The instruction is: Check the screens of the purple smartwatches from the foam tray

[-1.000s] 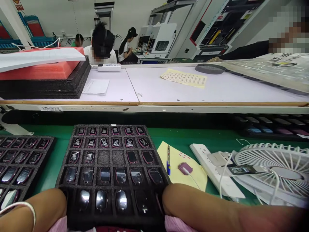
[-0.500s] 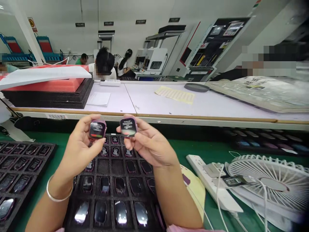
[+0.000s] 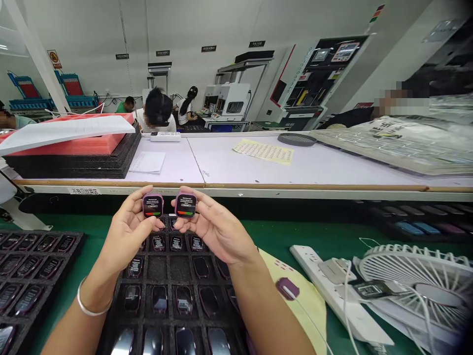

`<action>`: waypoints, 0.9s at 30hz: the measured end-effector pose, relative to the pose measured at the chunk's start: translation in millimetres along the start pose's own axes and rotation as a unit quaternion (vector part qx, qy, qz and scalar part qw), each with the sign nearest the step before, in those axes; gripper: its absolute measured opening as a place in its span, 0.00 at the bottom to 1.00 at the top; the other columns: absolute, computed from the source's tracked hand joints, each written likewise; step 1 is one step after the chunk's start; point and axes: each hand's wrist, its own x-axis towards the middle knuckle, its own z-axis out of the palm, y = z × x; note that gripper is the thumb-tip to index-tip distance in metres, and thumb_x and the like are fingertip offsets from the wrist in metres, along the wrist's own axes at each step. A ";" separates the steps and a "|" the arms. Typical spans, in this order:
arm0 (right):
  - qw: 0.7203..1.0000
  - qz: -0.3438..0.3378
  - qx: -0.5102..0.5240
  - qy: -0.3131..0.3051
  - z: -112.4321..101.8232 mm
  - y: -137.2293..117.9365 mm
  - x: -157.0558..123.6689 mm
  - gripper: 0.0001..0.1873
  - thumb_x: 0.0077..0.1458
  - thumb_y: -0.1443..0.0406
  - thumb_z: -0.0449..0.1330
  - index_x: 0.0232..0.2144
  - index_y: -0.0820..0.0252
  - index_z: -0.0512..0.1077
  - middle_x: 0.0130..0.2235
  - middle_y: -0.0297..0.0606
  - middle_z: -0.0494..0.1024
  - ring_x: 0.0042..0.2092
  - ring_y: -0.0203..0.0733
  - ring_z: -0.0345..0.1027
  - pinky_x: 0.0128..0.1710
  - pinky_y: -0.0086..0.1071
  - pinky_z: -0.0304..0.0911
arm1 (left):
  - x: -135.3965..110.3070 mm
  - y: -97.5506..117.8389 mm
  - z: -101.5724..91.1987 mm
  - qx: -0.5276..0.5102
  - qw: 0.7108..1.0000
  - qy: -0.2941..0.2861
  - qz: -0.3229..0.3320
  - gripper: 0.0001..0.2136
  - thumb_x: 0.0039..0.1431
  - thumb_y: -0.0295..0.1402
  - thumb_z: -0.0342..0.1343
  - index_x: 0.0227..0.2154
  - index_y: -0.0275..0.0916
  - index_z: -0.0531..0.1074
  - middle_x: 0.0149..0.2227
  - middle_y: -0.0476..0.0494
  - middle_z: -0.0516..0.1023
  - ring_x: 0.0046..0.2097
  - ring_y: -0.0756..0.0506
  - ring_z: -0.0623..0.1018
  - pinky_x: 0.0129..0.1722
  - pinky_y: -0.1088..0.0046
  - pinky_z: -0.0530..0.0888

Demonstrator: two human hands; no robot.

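My left hand grips a purple-framed smartwatch without a strap, its lit screen facing me with white text and a red and green strip. A matching smartwatch is held by my right hand, its screen showing the same layout. Both watch bodies are side by side, a little apart, above the far end of a black foam tray. Several watch bodies lie in the tray's compartments, some with lit text and others dark. Two compartments near its middle hold no watch.
Another foam tray with watches lies at the left. To the right are a yellow sheet with a purple charging piece, a white power strip with cables and a white fan. A raised shelf runs across; people sit beyond.
The right-hand watch has come left, closer to the other, and both screens have turned to face me more squarely. The view has shifted slightly, showing more of the yellow sheet.
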 end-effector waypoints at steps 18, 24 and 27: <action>0.995 -0.063 -0.072 -0.003 7.5 -0.4 -7.5 0.23 0.57 0.67 0.64 0.54 0.54 0.68 0.49 0.41 0.77 0.34 0.38 0.76 0.39 0.36 0.74 | -7.8 9.7 12.2 0.004 0.995 -0.016 0.102 0.23 0.59 0.25 0.62 0.58 0.45 0.72 0.45 0.44 0.80 0.34 0.52 0.81 0.38 0.77 0.81; 0.993 -0.084 -0.079 -0.022 9.2 0.9 -9.5 0.22 0.58 0.68 0.64 0.54 0.54 0.68 0.49 0.40 0.76 0.35 0.37 0.77 0.38 0.34 0.74 | -5.2 6.6 13.4 0.009 0.992 -0.009 0.128 0.23 0.58 0.21 0.60 0.55 0.47 0.73 0.43 0.48 0.79 0.34 0.55 0.79 0.38 0.81 0.80; 0.993 -0.088 -0.074 -0.033 9.9 1.5 -9.7 0.21 0.58 0.69 0.64 0.54 0.54 0.69 0.49 0.39 0.76 0.35 0.36 0.77 0.38 0.32 0.74 | -4.5 6.2 14.4 0.009 0.991 -0.014 0.136 0.22 0.57 0.20 0.59 0.53 0.47 0.73 0.44 0.48 0.79 0.34 0.55 0.78 0.38 0.82 0.80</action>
